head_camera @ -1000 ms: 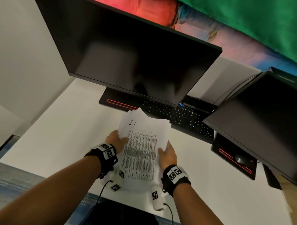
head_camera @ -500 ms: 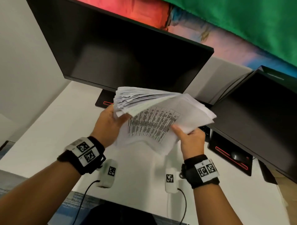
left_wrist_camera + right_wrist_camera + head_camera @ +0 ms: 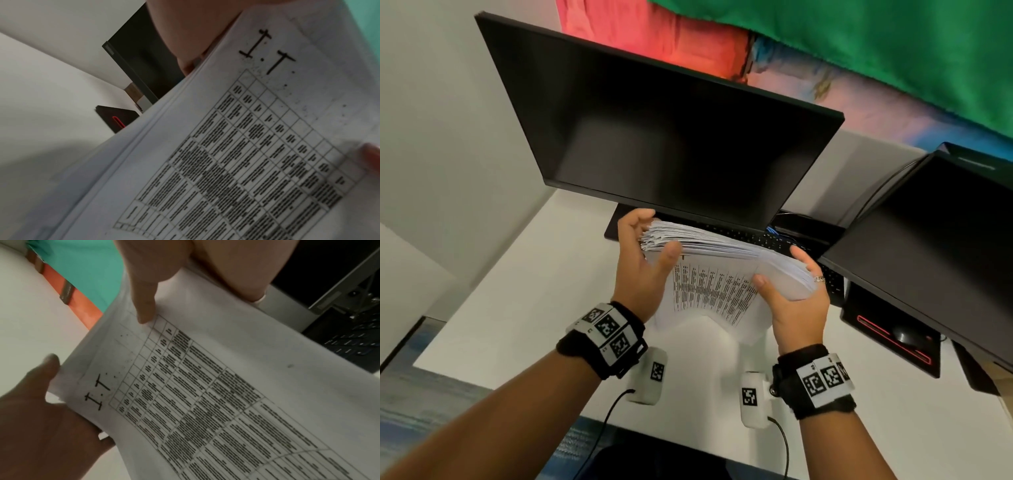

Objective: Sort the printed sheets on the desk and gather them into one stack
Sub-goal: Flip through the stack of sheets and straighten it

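Observation:
A thick stack of printed sheets (image 3: 709, 294) is held in the air above the white desk (image 3: 517, 291), tilted with its top edge toward the monitor. The front page shows a dense table and a handwritten "I.T" (image 3: 265, 52). My left hand (image 3: 635, 246) grips the stack's left end, thumb on the front page and fingers behind. My right hand (image 3: 784, 294) holds the right end the same way, its thumb (image 3: 144, 301) pressing the page. The sheet edges at the left end are uneven and slightly fanned. The stack (image 3: 205, 394) fills both wrist views.
A large dark monitor (image 3: 671, 137) stands just behind the stack, with a black keyboard (image 3: 767, 240) under it. A second dark monitor (image 3: 928, 240) is on the right, above a mouse (image 3: 902, 337) on a black pad. The desk's front edge is near my wrists.
A second ago the stack lay flat on the desk under both hands. Both hands have lifted it and turned it up on edge, and the fanned sheets have drawn closer together.

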Demonstrator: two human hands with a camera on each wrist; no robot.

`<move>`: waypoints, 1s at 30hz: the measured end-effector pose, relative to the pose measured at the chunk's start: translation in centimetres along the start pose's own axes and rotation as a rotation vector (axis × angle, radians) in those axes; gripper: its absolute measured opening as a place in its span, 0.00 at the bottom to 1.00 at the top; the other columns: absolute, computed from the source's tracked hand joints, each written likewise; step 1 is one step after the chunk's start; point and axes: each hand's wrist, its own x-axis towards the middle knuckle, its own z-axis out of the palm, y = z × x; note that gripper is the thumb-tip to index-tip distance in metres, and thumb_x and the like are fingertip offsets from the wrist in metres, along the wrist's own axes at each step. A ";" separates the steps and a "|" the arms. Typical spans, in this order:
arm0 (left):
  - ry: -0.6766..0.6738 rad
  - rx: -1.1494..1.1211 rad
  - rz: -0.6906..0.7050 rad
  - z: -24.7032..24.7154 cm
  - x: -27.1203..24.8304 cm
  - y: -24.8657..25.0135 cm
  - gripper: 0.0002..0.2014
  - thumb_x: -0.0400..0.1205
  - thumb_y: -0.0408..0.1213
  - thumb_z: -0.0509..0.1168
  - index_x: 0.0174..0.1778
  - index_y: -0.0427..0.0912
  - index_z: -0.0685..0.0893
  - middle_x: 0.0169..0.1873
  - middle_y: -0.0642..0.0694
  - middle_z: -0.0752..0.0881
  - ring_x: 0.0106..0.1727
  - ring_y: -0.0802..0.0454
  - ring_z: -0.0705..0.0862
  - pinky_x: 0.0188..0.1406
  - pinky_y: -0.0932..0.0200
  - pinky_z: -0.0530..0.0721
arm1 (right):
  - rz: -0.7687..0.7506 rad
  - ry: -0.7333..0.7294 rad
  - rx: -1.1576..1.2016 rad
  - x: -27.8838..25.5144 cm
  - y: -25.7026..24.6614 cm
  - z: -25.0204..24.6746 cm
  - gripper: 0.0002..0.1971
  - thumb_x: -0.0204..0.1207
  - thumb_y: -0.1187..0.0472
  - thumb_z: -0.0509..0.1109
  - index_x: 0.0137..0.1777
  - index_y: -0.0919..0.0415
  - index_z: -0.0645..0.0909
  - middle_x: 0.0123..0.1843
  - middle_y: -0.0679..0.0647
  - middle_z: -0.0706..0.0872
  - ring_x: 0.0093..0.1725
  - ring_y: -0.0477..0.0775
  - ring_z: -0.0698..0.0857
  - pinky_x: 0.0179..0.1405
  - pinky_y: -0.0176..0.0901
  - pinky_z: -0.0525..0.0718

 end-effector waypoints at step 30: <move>0.070 0.075 0.014 1.1 2.1 1.5 0.10 0.85 0.31 0.64 0.61 0.38 0.85 0.50 0.52 0.87 0.50 0.69 0.85 0.41 0.76 0.82 | -0.096 0.306 -0.035 0.8 -1.8 2.1 0.07 0.80 0.65 0.71 0.49 0.53 0.88 0.44 0.43 0.89 0.46 0.32 0.85 0.52 0.28 0.82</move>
